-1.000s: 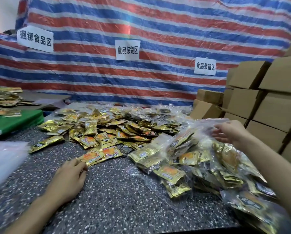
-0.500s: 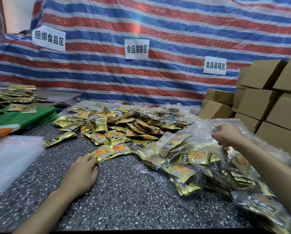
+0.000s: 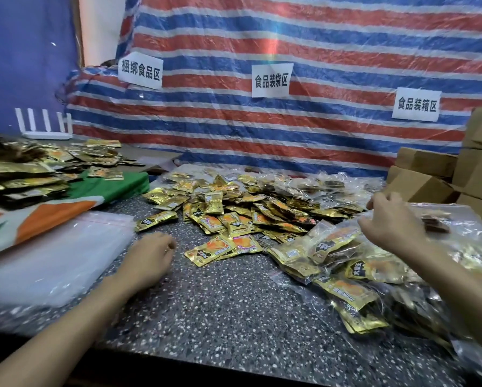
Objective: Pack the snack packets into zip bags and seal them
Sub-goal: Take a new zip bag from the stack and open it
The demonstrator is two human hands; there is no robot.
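A heap of loose gold snack packets (image 3: 245,208) covers the middle of the speckled table (image 3: 223,308). Filled clear zip bags (image 3: 354,277) with gold packets inside lie piled at the right. My right hand (image 3: 388,222) rests over that pile, fingers curled at the top edge of a clear bag; whether it pinches the plastic is unclear. My left hand (image 3: 147,261) lies on the table with fingers loosely curled, holding nothing, just left of two orange-printed packets (image 3: 223,248). A stack of empty clear zip bags (image 3: 52,255) sits to its left.
Cardboard boxes (image 3: 444,174) are stacked at the far right. More gold packets (image 3: 24,169) lie on a green, white and orange cloth (image 3: 108,188) at the left. A striped tarp (image 3: 290,121) with three paper signs hangs behind. A white rack (image 3: 44,124) stands at the back left.
The view has swung left, bringing the empty bag stack and left pile further in. My right hand stays at the bag's top edge. My left hand remains on the table.
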